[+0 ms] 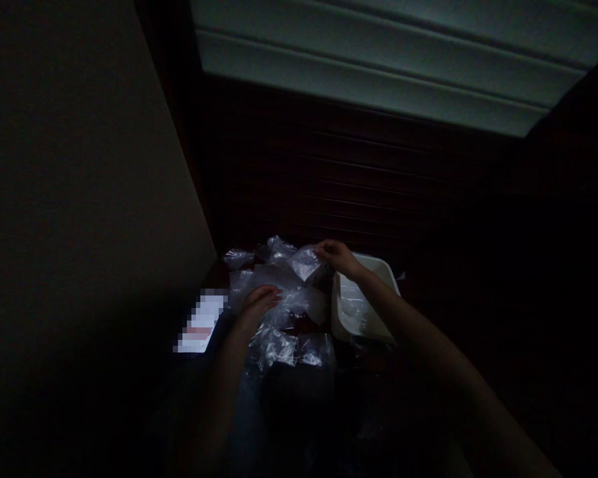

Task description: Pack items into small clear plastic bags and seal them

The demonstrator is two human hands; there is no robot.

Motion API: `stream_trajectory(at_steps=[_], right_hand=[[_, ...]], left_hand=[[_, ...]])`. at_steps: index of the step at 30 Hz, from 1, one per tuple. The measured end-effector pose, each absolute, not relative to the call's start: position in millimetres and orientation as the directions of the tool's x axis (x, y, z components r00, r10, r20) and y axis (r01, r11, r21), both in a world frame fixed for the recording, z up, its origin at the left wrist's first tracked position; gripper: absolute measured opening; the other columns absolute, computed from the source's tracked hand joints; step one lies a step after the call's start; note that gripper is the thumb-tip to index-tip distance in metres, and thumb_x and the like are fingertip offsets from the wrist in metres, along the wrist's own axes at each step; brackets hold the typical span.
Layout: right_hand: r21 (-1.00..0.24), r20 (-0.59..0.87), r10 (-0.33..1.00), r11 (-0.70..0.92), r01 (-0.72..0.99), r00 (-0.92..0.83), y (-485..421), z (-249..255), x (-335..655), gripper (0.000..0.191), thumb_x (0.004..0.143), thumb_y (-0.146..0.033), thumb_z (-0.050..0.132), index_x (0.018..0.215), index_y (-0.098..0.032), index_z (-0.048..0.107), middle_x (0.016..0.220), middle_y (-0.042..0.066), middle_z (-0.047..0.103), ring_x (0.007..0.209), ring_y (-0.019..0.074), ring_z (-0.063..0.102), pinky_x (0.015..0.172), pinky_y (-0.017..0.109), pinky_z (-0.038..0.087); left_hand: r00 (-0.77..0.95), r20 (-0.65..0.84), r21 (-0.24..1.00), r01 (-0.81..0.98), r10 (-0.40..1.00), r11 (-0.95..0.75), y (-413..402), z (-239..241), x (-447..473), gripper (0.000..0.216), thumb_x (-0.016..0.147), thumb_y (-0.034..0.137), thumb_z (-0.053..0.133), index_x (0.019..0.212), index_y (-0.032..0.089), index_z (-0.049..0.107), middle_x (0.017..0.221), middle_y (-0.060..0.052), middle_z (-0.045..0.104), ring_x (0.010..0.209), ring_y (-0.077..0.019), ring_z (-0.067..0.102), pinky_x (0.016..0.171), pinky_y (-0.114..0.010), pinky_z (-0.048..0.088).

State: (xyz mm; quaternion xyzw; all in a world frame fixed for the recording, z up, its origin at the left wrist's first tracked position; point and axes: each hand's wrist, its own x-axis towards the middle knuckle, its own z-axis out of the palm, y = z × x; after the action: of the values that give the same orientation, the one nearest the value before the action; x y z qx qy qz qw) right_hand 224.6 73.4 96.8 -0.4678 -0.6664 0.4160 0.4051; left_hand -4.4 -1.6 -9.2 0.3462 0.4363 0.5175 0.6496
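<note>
In dim light, a loose heap of thin see-through plastic bags lies in front of me. My right hand is closed in a pinch at the upper right of the heap, on the corner of a plastic bag. Lower and to the left, my left hand reaches over the crumpled plastic with its fingers stretched out; whether it touches the film is hard to make out. Beneath my right forearm stands a white plastic tub, with some plastic film inside.
A lit phone screen, blurred into blocks, lies left of my left hand. More shiny plastic bags lie on the near side. A pale wall rises at the left. Dark slats and a pale slatted panel stand behind.
</note>
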Motion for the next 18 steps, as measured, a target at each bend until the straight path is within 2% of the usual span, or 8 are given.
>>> stream_trajectory(at_steps=[3,7,10,13,18], right_hand=[[-0.905,0.225,0.956,0.277,0.323,-0.187,75.9,119.4,257.8,0.038,0.065,-0.050,0.063,0.075,-0.014,0.057,0.070,0.001,0.059,0.063,0.0103,0.051,0.063,0.025,0.041],[-0.817,0.330,0.939,0.334,0.470,-0.094,76.0,140.6,304.0,0.038,0.067,-0.051,0.061,0.076,-0.014,0.058,0.072,0.003,0.060,0.064,0.0124,0.052,0.062,0.026,0.041],[-0.748,0.350,0.931,0.343,0.568,-0.102,73.1,141.1,327.5,0.038,0.068,-0.051,0.060,0.077,-0.014,0.059,0.072,0.004,0.061,0.065,0.0133,0.053,0.060,0.025,0.041],[-0.717,0.254,0.951,0.306,0.626,-0.174,71.3,128.6,338.2,0.039,0.066,-0.052,0.059,0.074,-0.014,0.060,0.068,0.004,0.060,0.063,0.0130,0.053,0.059,0.025,0.041],[-0.741,-0.013,0.941,0.218,0.636,-0.338,73.4,107.7,342.4,0.036,0.063,-0.049,0.060,0.068,-0.014,0.058,0.064,0.001,0.059,0.059,0.0104,0.052,0.059,0.024,0.042]], left_hand=[[0.063,-0.215,0.905,-0.363,0.975,0.223,0.4,-10.7,-5.3,0.026,0.061,0.031,0.070,0.082,0.017,0.062,0.090,-0.007,0.066,0.079,-0.0191,0.063,0.076,-0.033,0.047],[0.052,-0.240,0.897,-0.369,0.969,0.242,3.1,-8.2,-4.3,0.031,0.057,0.035,0.072,0.079,0.016,0.062,0.086,-0.007,0.067,0.076,-0.0179,0.063,0.072,-0.030,0.047],[0.033,-0.263,0.892,-0.372,0.964,0.256,5.1,-7.6,-3.1,0.032,0.054,0.035,0.074,0.077,0.015,0.062,0.081,-0.005,0.067,0.072,-0.0167,0.062,0.069,-0.028,0.046],[0.021,-0.259,0.891,-0.381,0.966,0.247,5.8,-8.7,-2.3,0.032,0.054,0.034,0.073,0.077,0.015,0.062,0.080,-0.005,0.067,0.071,-0.0161,0.062,0.069,-0.028,0.046],[0.032,-0.252,0.891,-0.382,0.967,0.245,4.0,-8.7,-2.9,0.030,0.055,0.032,0.073,0.077,0.015,0.062,0.079,-0.004,0.067,0.071,-0.0157,0.062,0.069,-0.027,0.046]])
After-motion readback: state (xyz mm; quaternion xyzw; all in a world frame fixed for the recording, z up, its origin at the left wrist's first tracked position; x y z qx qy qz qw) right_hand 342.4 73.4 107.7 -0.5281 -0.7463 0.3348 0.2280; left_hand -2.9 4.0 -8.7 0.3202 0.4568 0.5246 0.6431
